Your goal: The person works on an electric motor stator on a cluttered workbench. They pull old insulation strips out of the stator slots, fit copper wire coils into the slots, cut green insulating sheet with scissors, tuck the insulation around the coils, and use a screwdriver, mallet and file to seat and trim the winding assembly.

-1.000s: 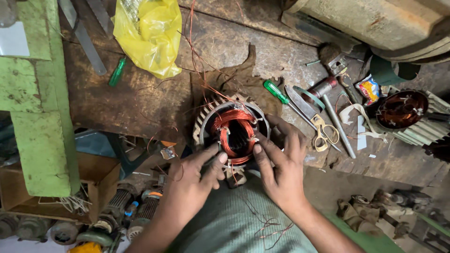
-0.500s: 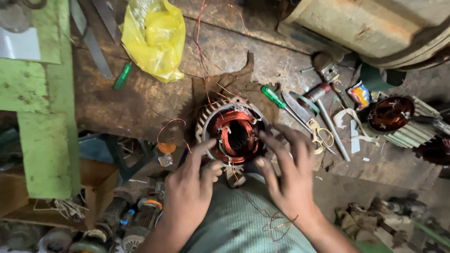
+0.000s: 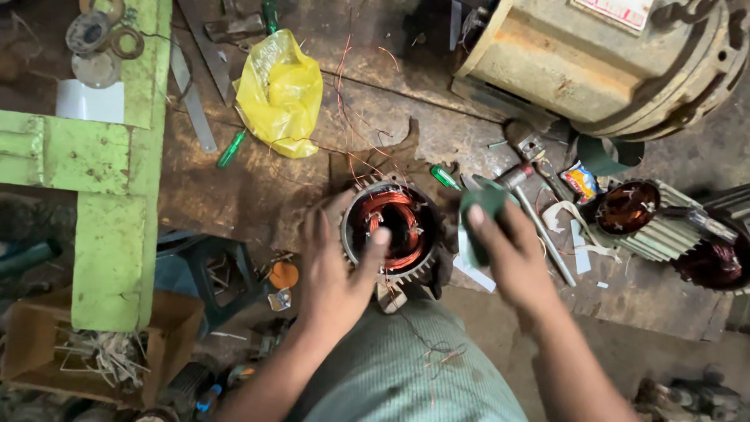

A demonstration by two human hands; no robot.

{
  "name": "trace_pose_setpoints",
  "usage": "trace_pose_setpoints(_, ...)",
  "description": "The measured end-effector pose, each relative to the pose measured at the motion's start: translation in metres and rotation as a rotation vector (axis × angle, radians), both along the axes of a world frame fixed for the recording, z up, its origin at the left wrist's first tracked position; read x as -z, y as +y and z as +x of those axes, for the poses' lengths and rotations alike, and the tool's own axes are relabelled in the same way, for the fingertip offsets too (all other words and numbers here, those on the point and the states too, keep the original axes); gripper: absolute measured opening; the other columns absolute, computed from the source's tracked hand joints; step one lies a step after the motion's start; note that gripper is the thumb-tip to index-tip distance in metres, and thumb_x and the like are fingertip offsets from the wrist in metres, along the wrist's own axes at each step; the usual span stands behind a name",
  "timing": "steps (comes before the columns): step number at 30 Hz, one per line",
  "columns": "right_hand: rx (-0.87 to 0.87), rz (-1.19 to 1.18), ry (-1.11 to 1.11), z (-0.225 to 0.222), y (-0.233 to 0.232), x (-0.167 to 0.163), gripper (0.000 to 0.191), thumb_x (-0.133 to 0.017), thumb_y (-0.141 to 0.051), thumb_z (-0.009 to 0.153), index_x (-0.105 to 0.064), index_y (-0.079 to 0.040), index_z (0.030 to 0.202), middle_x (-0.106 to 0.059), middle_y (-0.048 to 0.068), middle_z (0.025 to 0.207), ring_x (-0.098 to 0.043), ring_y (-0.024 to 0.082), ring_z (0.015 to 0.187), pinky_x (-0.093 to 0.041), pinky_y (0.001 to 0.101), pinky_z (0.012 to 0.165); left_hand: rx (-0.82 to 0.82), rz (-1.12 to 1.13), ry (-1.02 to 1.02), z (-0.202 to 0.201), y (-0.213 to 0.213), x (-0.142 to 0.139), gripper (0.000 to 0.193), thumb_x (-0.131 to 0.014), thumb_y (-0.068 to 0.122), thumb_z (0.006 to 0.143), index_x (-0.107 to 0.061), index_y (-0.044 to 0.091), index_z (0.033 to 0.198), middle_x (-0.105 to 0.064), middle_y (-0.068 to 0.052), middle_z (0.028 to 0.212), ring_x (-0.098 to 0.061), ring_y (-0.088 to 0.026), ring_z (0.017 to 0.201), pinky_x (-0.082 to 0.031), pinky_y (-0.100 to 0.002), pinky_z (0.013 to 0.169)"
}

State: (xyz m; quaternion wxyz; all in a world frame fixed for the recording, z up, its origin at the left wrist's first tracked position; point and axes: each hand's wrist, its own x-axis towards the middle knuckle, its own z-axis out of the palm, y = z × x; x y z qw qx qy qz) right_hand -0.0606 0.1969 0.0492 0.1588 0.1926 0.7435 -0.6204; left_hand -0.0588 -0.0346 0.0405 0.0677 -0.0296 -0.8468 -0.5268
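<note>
A finned motor stator [image 3: 393,227] with copper windings stands at the near edge of the dirty workbench [image 3: 258,180], over my lap. My left hand [image 3: 332,270] rests on its left side, with one finger across the rim over the windings. My right hand [image 3: 508,254] is just right of the stator, its fingers closed around a dark green folded sheet [image 3: 483,211]. Loose copper wire strands [image 3: 351,101] trail up the bench from the stator.
A yellow plastic bag [image 3: 280,94] lies at the back, a big rusty motor housing [image 3: 601,62] at top right. Two more wound stators [image 3: 648,219] sit on the right. Screwdrivers [image 3: 231,148], a hammer [image 3: 531,187] and paper scraps lie about. A green metal frame [image 3: 109,195] stands left.
My right hand has left the stator's rim and moved right, and now holds the green sheet. My left hand stays on the stator. The view has shifted.
</note>
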Motion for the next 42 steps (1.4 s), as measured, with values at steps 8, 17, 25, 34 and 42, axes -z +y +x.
trace_pose_setpoints(8,-0.313,-0.296,-0.174,-0.093,-0.017,0.028,0.044,-0.066,-0.033,0.099,-0.065,-0.006,0.133,-0.068,0.003,0.120,-0.062,0.012,0.104,-0.050,0.0291,0.088,0.046,-0.060,-0.145,-0.021,0.025,-0.012,0.025,-0.067,0.027,0.099,-0.063,0.005,0.089,-0.064,-0.010,0.104,-0.059,-0.029,0.107,-0.043,-0.045,0.102)
trace_pose_setpoints(17,-0.044,-0.487,-0.102,-0.109,-0.032,0.030,0.035,-0.063,-0.028,0.096,-0.062,-0.012,0.127,-0.072,-0.001,0.117,-0.069,0.010,0.105,-0.055,0.0289,0.094,0.951,0.027,-0.096,0.008,0.042,-0.037,0.022,-0.065,0.027,0.101,-0.065,0.005,0.101,-0.065,-0.014,0.103,-0.062,-0.031,0.109,-0.040,-0.047,0.113)
trace_pose_setpoints(25,-0.581,0.741,0.437,-0.046,-0.002,-0.003,0.024,-0.074,-0.018,0.086,-0.069,-0.007,0.106,-0.071,0.013,0.092,-0.071,0.033,0.081,-0.055,0.0411,0.072,0.509,0.135,0.137,-0.002,-0.016,-0.023,0.034,-0.067,0.004,0.088,-0.057,0.005,0.120,-0.058,-0.015,0.132,-0.061,-0.037,0.124,-0.050,-0.046,0.110)
trace_pose_setpoints(34,-0.668,0.788,0.668,-0.029,-0.027,-0.010,0.027,-0.074,-0.009,0.085,-0.070,-0.008,0.111,-0.070,0.011,0.100,-0.068,0.034,0.090,-0.056,0.0436,0.077,0.258,-0.155,0.207,-0.025,-0.021,0.005,0.026,-0.073,0.002,0.092,-0.072,0.006,0.117,-0.066,-0.008,0.113,-0.066,-0.029,0.103,-0.056,-0.041,0.092)
trace_pose_setpoints(42,-0.614,0.790,0.723,-0.009,-0.034,0.002,0.028,-0.074,-0.012,0.088,-0.071,-0.007,0.116,-0.071,0.008,0.106,-0.069,0.030,0.091,-0.054,0.0409,0.076,0.261,-0.275,0.209,-0.001,-0.026,0.013,0.035,-0.069,0.000,0.086,-0.070,0.003,0.120,-0.065,-0.010,0.117,-0.065,-0.030,0.107,-0.056,-0.040,0.094)
